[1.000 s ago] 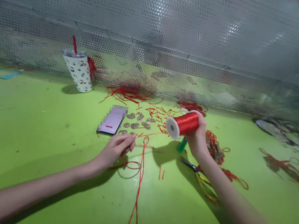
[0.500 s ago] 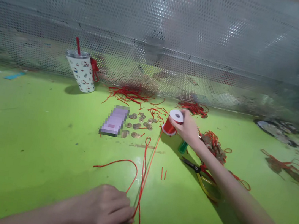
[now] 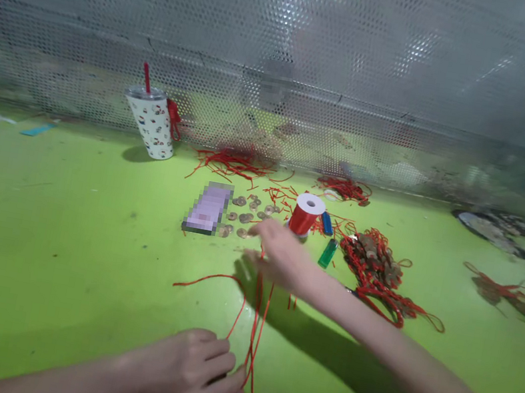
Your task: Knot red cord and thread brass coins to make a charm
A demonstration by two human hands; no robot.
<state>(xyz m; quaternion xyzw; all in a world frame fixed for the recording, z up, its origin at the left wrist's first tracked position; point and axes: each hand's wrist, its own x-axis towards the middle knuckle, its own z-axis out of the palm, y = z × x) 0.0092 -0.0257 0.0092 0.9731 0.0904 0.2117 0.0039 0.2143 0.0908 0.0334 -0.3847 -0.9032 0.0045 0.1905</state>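
Red cord (image 3: 255,324) in strands on a green table (image 3: 76,272); spool upright beyond.

Left to right: a loose cord end (image 3: 213,275) curves across the table to the left hand (image 3: 198,375), whose curled fingers appear to pinch the strands near the front edge. These extend away under the right hand (image 3: 283,254): blurred, thumb and forefinger spread apart, no grip discernible. Beyond it, slightly rightward, the spool (image 3: 305,221) stands on its end, red winding between white flanges. Judgement: cord probably light, limp, somewhat slick, hardly fragile; best pinched near its ends or pressed to the table. Spool likely light and rigid, prone to roll if tipped; best grasped around the winding or across both flanges.
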